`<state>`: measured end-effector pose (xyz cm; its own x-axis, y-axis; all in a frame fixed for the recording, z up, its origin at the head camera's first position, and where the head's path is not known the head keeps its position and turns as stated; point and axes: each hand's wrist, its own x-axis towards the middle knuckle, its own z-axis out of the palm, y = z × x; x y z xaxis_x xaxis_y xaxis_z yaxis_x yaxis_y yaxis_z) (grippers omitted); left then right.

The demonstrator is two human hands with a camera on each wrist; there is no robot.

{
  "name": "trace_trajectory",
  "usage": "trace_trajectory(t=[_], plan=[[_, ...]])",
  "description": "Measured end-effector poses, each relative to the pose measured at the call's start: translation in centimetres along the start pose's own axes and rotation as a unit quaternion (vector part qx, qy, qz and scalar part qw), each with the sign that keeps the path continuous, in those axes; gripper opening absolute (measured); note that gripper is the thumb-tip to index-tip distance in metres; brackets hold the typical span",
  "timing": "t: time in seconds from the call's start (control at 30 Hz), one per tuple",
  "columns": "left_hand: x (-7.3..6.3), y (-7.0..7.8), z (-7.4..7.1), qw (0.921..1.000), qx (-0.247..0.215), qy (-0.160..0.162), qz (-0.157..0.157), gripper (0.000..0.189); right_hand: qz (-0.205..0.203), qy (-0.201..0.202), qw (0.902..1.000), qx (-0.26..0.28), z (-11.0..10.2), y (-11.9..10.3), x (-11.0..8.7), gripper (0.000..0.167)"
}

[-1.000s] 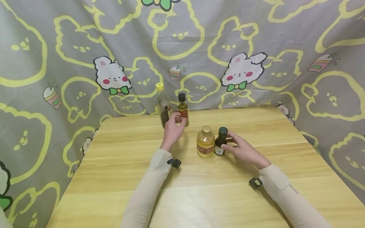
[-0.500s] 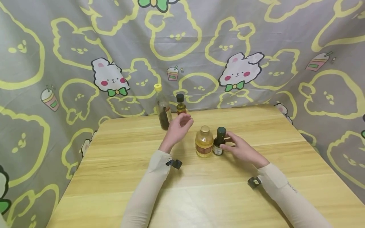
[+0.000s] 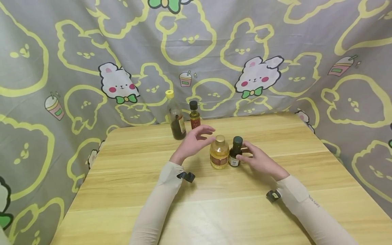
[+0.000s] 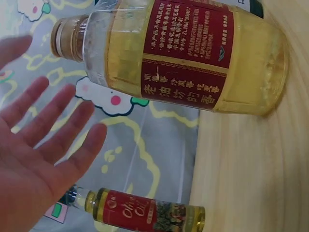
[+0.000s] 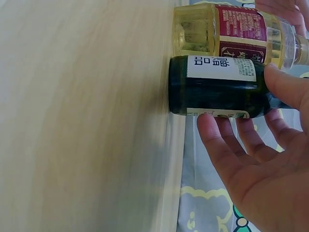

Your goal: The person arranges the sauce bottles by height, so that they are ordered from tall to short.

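The gold-capped oil bottle (image 3: 219,156) stands upright on the worktop (image 3: 220,214), just right of the left hand (image 3: 193,142), spread and empty, while the right hand (image 3: 262,161) holds the dark green bottle (image 3: 235,154) beside it.

Open room on the bench (image 3: 226,214) lies between the left sleeve (image 3: 159,197) and right sleeve (image 3: 312,207), up to a gold-capped bottle (image 3: 219,157) and a dark bottle (image 3: 235,151); these 2 stand just beside each other, leaving little or no gap. The right grip (image 3: 261,161), around the dark bottle, obstructs its right side; farther right, passage is free. The left grip (image 3: 193,141) occupies the lane toward the far yellow-capped bottle (image 3: 177,124) and black-capped bottle (image 3: 195,120). A wide passage lies left of all 4 bottles. A printed curtain (image 3: 196,47) bounds the far side.
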<state>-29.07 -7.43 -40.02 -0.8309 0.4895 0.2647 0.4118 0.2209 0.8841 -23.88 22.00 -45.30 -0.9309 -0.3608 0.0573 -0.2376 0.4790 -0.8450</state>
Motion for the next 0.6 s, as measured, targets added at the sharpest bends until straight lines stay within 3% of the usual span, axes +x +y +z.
trace_trajectory(t=[0.2,0.6], plan=[[-0.2,-0.6,0.2,0.9991,-0.006,-0.042,0.001,0.047,-0.001,-0.002,1.0000,0.005,-0.1,0.0,0.0,0.045],[-0.4,-1.7,1.3,0.9949,0.016,-0.084,-0.054,0.052,-0.005,-0.002,1.0000,0.003,0.0,0.0,-0.1,0.044]])
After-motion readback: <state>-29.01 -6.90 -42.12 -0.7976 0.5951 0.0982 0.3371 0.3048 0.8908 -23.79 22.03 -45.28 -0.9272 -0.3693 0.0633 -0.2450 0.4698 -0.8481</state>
